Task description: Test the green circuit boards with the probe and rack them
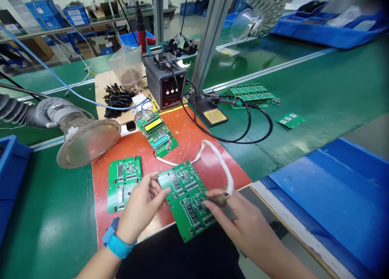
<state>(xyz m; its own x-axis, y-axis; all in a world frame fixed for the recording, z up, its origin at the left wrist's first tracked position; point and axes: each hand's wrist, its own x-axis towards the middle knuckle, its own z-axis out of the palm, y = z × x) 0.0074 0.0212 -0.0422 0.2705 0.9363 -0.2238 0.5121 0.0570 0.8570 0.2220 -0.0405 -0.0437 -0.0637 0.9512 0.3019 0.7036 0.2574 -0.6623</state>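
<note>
My left hand (146, 204), with a blue strap at the wrist, pinches the left edge of a green circuit board (179, 198) carrying two four-digit displays. The board is tilted above the front edge of the red mat. Between the fingers of my right hand (240, 214) is a brownish probe (220, 199), its tip at the board's right side; whether it touches is hidden. From the probe a white-sleeved cable (217, 149) loops back to a programmer board (154, 133) with a yellow screen. Another similar circuit board (121, 194) lies flat left of my left hand.
A fume extractor hood (88, 143) hangs at left. Behind the mat stand a soldering station (165, 84), an iron stand with sponge (214, 116) and a pile of black parts (117, 101). Stacked boards (251, 93) lie to the right, and a blue bin (328, 190) is at lower right.
</note>
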